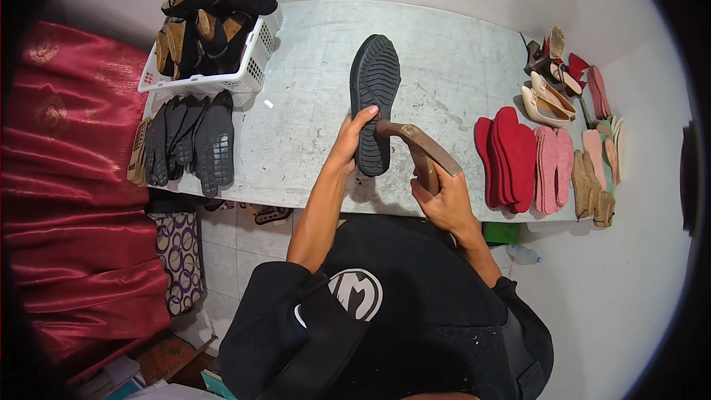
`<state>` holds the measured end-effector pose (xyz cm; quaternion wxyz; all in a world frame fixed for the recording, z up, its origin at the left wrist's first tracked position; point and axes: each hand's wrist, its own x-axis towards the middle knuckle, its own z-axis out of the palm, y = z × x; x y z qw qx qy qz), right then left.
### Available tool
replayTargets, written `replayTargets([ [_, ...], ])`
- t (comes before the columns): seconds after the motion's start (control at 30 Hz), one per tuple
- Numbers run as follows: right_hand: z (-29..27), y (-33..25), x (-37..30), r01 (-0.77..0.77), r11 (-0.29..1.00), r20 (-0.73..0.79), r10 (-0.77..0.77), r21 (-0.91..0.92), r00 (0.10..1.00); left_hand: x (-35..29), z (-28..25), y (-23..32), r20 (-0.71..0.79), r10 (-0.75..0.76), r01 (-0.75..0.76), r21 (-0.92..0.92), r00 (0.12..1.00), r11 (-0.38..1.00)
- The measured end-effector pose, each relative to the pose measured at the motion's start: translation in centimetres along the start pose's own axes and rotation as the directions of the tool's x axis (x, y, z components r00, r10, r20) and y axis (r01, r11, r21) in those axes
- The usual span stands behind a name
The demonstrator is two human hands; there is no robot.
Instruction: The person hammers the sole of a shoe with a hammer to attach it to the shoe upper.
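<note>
A black shoe with a ridged sole turned up is held over the middle of the table. My left hand grips its left edge, with the thumb lying across the sole beside a small red mark. In my right hand is a hammer, closed around the wooden handle. The hammer's head meets or hovers just over the lower part of the sole; whether they touch I cannot tell. The shoe's underside, facing the table, is hidden.
A white basket of black shoes with tan soles stands at the back left. Black soles lie before it. Red insoles, pink insoles and cream shoes line the right side. A red curtain hangs left of the table.
</note>
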<state>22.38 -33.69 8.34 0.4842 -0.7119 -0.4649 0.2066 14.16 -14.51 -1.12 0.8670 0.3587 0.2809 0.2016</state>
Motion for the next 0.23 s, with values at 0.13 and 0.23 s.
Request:
replayTargets([
  [0.13,0.55,0.40,0.36,-0.017,1.000,0.060,0.016,0.020,0.998,-0.18,0.36,0.50,-0.006,0.011,-0.010,0.049,1.000,0.999],
  [0.23,0.67,0.33,0.28,-0.047,0.998,0.076,0.044,0.039,0.996,-0.57,0.33,0.66,-0.020,0.007,-0.007,0.010,1.000,1.000],
])
